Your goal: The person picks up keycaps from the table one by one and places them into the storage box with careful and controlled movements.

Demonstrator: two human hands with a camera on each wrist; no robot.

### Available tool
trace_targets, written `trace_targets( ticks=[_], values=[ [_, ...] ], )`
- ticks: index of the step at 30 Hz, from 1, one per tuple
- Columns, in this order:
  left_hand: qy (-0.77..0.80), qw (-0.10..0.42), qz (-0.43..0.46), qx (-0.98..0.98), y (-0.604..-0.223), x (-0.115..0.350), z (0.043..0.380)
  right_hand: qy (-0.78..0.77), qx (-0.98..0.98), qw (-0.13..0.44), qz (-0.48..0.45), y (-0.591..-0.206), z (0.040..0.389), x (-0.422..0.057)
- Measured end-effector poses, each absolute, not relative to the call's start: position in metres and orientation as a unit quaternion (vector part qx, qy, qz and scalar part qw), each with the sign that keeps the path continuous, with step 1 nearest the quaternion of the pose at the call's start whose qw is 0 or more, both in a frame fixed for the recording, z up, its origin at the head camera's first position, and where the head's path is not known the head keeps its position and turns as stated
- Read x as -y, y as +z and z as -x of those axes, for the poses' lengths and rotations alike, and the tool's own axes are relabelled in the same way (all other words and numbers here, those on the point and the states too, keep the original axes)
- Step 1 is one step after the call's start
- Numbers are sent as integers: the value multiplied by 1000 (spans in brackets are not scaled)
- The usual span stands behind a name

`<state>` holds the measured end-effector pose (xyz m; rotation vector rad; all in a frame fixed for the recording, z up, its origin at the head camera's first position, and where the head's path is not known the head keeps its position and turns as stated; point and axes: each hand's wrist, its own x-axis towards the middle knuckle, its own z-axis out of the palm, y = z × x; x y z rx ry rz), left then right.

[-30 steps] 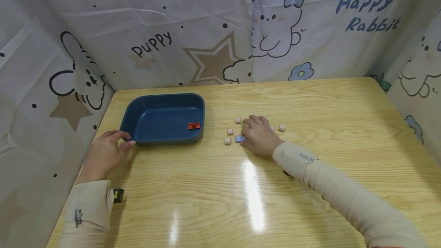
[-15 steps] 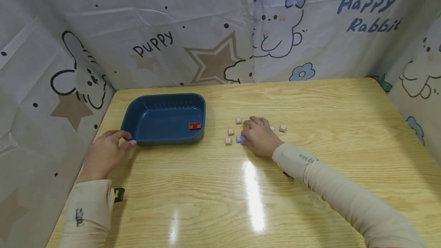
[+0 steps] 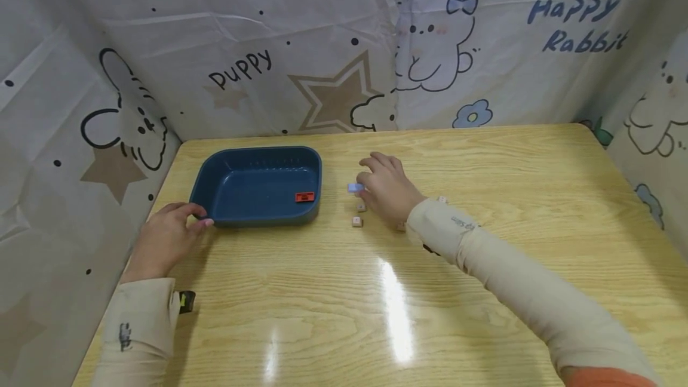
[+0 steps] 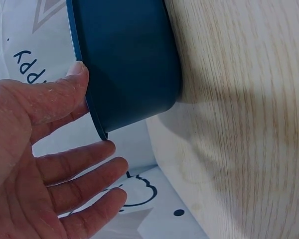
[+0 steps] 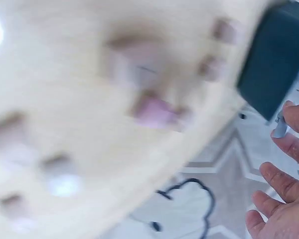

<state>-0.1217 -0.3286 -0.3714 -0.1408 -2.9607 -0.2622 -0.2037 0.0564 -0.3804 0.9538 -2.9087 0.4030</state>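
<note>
Right hand (image 3: pixel 388 190): thumb and forefinger clamped on the blue piece (image 3: pixel 354 187)
Blue piece: at those fingertips, right of the dark tray (image 3: pixel 263 221)
Left hand (image 3: pixel 165 240): pinches the tray's near-left rim

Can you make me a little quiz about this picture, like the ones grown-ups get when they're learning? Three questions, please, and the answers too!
1. Where does the small red rectangular piece with dark markings lie?
A) on the bare tabletop
B) inside the dark-blue, rounded-rectangular, plastic-looking basin
C) against the patterned cloth

2. Fill the gap: the thumb and a finger of the bare left hand pinch the rim of the ____.

3. True or false: the bare right hand pinches the small light-blue rectangular piece.

Key:
1. B
2. basin
3. True
</note>
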Motion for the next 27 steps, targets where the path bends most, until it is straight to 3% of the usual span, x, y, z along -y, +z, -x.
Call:
trace_targets(
  ticks=[6,16,27],
  values=[
    [-87,65,35,993,-371,329,122,131,935,48,-325,-357,217,-18],
    [-89,44,31,995,-369,329,124,76,933,2,-352,-357,220,43],
    [-90,43,20,995,-369,328,124,40,925,27,-376,-368,212,63]
  ],
)
